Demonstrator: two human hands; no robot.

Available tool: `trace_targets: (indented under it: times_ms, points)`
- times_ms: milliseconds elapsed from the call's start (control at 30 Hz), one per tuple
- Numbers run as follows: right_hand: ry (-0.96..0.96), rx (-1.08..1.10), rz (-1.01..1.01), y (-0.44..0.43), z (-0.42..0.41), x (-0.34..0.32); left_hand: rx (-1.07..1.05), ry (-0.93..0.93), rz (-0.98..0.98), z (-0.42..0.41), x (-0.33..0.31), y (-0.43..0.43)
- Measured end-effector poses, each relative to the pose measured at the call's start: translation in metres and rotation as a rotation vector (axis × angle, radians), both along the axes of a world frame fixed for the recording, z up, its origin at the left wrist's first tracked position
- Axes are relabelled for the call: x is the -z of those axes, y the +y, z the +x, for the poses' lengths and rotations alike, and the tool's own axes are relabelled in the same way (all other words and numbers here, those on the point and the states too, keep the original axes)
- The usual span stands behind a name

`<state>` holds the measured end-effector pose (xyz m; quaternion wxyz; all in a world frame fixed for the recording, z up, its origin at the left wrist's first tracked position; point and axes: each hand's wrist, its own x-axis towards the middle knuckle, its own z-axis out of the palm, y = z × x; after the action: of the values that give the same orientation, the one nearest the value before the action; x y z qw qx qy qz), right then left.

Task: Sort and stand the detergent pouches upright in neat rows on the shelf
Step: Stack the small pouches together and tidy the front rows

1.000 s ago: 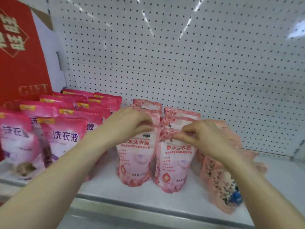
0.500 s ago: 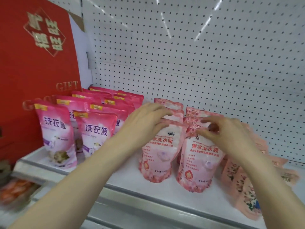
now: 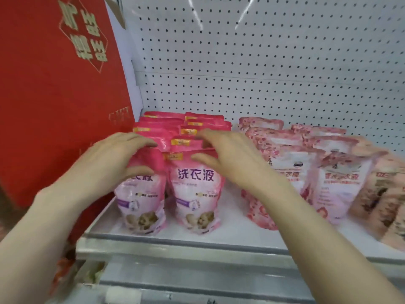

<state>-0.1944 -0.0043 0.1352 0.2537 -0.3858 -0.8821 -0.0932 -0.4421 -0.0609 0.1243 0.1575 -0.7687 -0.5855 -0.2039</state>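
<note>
Two rows of magenta detergent pouches stand upright at the shelf's left end. My left hand (image 3: 114, 159) curls over the top of the left front magenta pouch (image 3: 140, 200), thumb on its face, fingers behind. My right hand (image 3: 230, 156) lies spread across the top of the right front magenta pouch (image 3: 195, 194) and the one behind it. To the right, pale pink pouches (image 3: 341, 189) stand in two rows, partly hidden by my right forearm. Peach floral pouches (image 3: 383, 200) lean at the far right.
A large red gift box (image 3: 54, 84) stands against the shelf's left end, touching the magenta rows. White pegboard (image 3: 263, 62) forms the back wall. The shelf's front lip (image 3: 186, 242) runs below the pouches, with bare shelf between the magenta and pale pink groups.
Both hands have left the tops of the two pale pink front pouches and moved left onto the magenta pouches. The view has swung left with them.
</note>
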Motion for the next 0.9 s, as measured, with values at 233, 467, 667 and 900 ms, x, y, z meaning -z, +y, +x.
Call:
trace_targets:
  times_ms: [233, 467, 667, 900]
  points:
    - [0.007, 0.035, -0.145, 0.009, -0.011, 0.005, 0.017, -0.064, 0.160, -0.004, 0.007, 0.021]
    - [-0.047, -0.043, -0.155, 0.019, 0.001, -0.002, -0.016, -0.047, 0.193, -0.007, 0.011, 0.022]
    - [-0.092, -0.036, -0.189, 0.020, 0.005, -0.003, 0.004, -0.045, 0.184, -0.005, 0.007, 0.015]
    - [-0.017, 0.047, -0.100, 0.048, -0.014, -0.039, 0.017, -0.278, 0.084, -0.010, -0.033, 0.044]
